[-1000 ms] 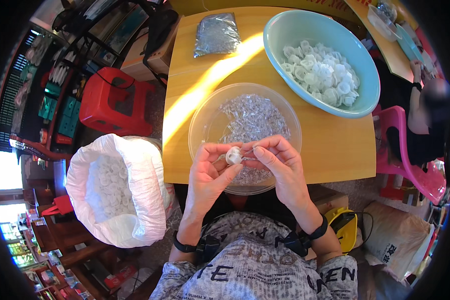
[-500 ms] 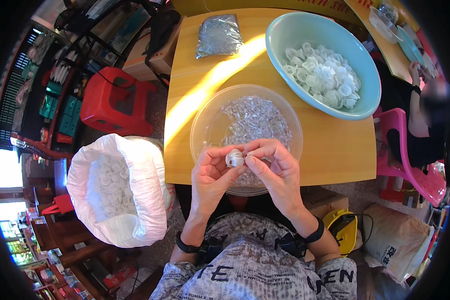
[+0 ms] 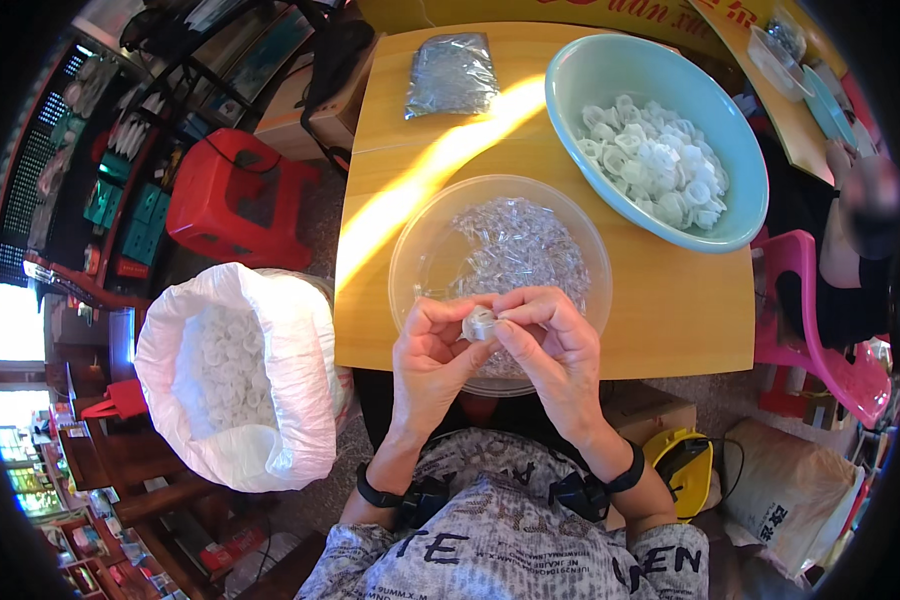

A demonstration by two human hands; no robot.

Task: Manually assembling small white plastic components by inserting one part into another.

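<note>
My left hand pinches a small round part of translucent white plastic between thumb and fingers. On its right side, the closed fingertips of my right hand meet the part; whatever they grip is too small to make out. Both hands are over the near edge of a clear round tub, which holds a heap of small clear plastic pieces. Farther right stands a light blue basin with many whitish ring-like parts in it.
At the left, a white sack gapes around similar whitish parts. A silvery packet lies on the far side of the wooden table. Red stool at left; a person sits far right by a pink chair.
The white part has turned a little between my fingers. My hands stay together over the tub's near edge, while the whole view has shifted slightly.
</note>
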